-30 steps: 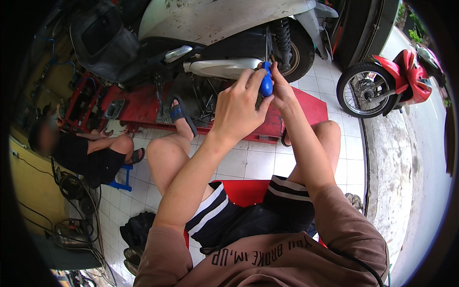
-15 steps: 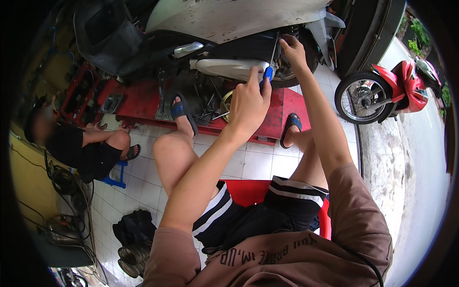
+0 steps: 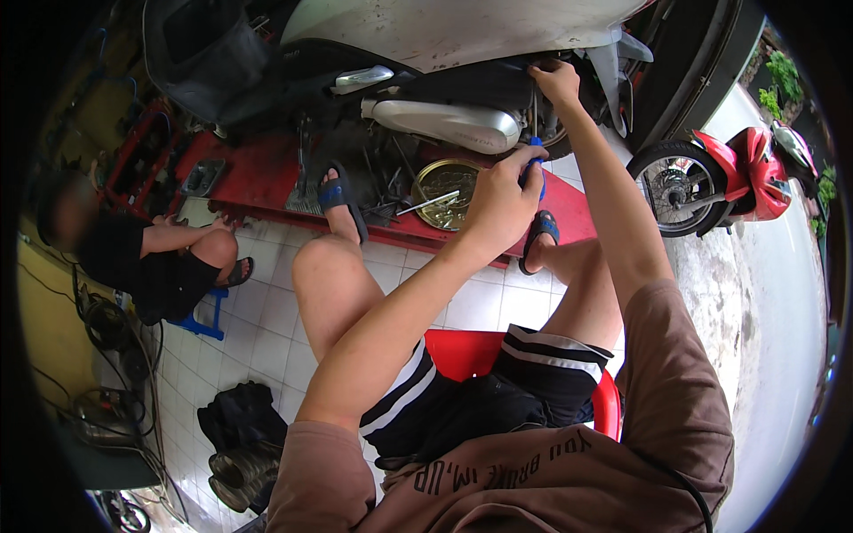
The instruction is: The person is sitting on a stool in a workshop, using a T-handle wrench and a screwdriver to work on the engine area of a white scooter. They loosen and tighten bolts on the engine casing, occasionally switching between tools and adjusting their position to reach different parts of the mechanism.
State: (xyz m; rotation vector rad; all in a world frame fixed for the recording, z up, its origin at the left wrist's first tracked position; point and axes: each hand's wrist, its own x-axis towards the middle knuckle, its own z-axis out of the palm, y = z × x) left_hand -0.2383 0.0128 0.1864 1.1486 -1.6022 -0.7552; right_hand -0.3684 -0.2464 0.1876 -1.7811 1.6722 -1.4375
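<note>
1. The person is sitting on a red stool point(image 3: 462, 351), knees apart, with both feet in sandals point(image 3: 340, 197) braced on the red ramp point(image 3: 267, 182) that is carrying the scooter point(image 3: 444, 31). Keeping this stance is steadying the upper body for tool work.
2. The left hand point(image 3: 502, 200) is closing its grip tightly around the blue handle of a screwdriver point(image 3: 535, 164); the fingers are pressed together on the handle. The tool is standing nearly upright, just beside the chrome exhaust point(image 3: 449, 123), with its shaft running up toward the underside of the body panel.
3. The right hand point(image 3: 558, 82) is reaching higher, to the dark area under the panel. The fingers are curled at the top of the shaft, but whether they are pinching the tip or a fastener cannot be told.
4. For good work, the right hand should be guiding the tip squarely into the fastener while the left is pushing along the shaft and turning; a tilted shaft is likely to slip.
5. A round metal tray point(image 3: 447, 189) is lying on the ramp directly below the hands, near enough for catching loose parts.
6. Farther left, another person point(image 3: 147, 258) is crouching on the tiled floor point(image 3: 267, 329). A red motorbike point(image 3: 729, 178) is standing well apart at the right.
</note>
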